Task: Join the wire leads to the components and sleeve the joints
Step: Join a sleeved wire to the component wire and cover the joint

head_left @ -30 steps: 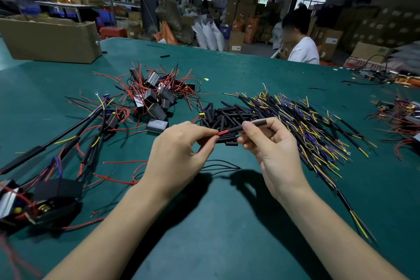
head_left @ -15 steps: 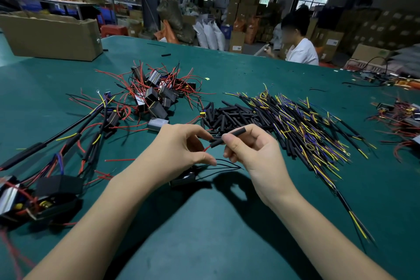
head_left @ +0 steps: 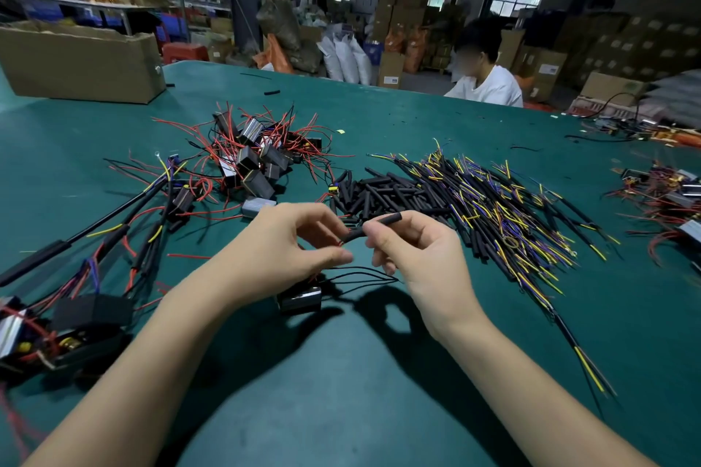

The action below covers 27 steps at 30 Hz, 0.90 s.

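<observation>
Hands above green table [head_left: 379, 372]: right hand [head_left: 417, 258] pinching black sleeve [head_left: 375, 226], left hand [head_left: 288, 243] pinching red lead [head_left: 339, 243] at sleeve's near end.

Both forearms bare, extended forward and converging at centre. Left hand [head_left: 292, 243]: fingers curled, thumb and forefinger pinched together at the tips. Right hand [head_left: 417, 254]: palm turned inward, fingers [head_left: 379, 239] curled, thumb and forefinger pinching. Fingertips of the two hands near each other, not touching.

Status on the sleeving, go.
Right hand pinches black sleeve. Left hand pinches red lead at sleeve mouth. Component on mat below. Nothing blocking.
</observation>
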Tool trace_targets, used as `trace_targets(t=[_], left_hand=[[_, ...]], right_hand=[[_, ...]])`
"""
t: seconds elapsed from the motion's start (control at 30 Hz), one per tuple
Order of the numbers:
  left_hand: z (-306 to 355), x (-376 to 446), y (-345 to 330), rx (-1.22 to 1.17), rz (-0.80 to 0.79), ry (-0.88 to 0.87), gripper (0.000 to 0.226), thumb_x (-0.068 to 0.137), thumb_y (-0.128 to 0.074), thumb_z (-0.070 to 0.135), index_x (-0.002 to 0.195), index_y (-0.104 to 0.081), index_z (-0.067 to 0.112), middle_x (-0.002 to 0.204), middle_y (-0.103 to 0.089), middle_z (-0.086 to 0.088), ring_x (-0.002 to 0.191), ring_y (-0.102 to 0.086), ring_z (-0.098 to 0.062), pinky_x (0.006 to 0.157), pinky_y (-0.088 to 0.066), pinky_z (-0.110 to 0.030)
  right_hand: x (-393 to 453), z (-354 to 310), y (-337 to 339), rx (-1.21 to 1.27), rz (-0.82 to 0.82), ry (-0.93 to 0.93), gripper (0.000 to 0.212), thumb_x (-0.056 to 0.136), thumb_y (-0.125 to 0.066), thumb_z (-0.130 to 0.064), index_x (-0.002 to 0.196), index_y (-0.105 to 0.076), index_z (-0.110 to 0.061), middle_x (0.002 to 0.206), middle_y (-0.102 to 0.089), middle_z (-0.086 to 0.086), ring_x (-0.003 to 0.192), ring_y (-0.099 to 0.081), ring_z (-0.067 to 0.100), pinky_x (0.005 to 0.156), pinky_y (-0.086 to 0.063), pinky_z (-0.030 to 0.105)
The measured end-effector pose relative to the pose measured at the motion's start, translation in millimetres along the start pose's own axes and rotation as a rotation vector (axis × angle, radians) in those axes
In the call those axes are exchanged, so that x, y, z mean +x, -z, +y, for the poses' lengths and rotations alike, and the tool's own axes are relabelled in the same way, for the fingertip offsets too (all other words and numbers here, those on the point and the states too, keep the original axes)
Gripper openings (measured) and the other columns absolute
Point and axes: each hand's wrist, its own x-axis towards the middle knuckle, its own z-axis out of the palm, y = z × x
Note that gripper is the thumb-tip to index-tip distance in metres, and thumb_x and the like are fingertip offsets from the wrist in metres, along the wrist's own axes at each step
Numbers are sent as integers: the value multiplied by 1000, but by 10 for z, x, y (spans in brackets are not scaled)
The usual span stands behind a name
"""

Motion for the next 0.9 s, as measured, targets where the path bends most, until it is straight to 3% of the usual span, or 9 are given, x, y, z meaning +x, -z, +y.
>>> trace_targets(t=[0.1,0.27,0.37,0.53,0.67,0.8,0.9], left_hand=[[-48,2,5,96,-39,30,6,77,-78,18,77,-74,22,72,-72,11,58,-59,10,58,-40,-3],[-59,20,-38,93,25,53,2,75,-80,16,75,-77,15,73,-74,5,70,-64,-6,62,-45,-9],[-44,10,-66,69,25,64,8,72,-82,16,77,-76,14,68,-71,5,60,-59,-2,58,-41,-6],[-17,-10,-61,-13,-14,92,34,65,-86,23,92,-65,26,71,-72,1,52,-58,-2,58,-47,-14],[-5,-8,-89,4,9,35,18,74,-80,28,86,-69,19,70,-71,1,62,-62,-14,62,-48,-25],[-22,3,-52,59,40,12,12,79,-76,22,71,-68,20,66,-68,7,56,-57,3,57,-41,-8],[-24,-9,-16,120,-8,11,13,80,-75,23,72,-67,20,68,-68,8,52,-53,8,54,-37,-5]], right_hand=[[9,20,8,34,33,-27,15,88,-65,-11,73,-64,-10,63,-64,0,53,-54,11,49,-41,17],[12,41,-3,29,14,-35,17,89,-64,-12,73,-64,-8,63,-64,1,53,-53,11,49,-41,17],[5,64,-12,-83,-16,-10,17,89,-65,-11,73,-64,-3,63,-63,4,53,-53,11,51,-41,16],[1,84,1,-174,-54,-22,19,87,-66,-9,73,-64,3,62,-61,9,46,-51,5,52,-39,14],[-23,113,-17,-168,-94,-44,16,85,-69,-8,74,-65,3,53,-60,-4,42,-50,2,49,-38,12],[6,82,16,-34,-17,-58,6,85,-69,-10,85,-67,-4,66,-66,1,53,-56,10,52,-42,18],[13,63,51,17,27,-11,5,87,-66,-8,82,-68,-7,68,-68,0,56,-57,10,52,-43,17]])
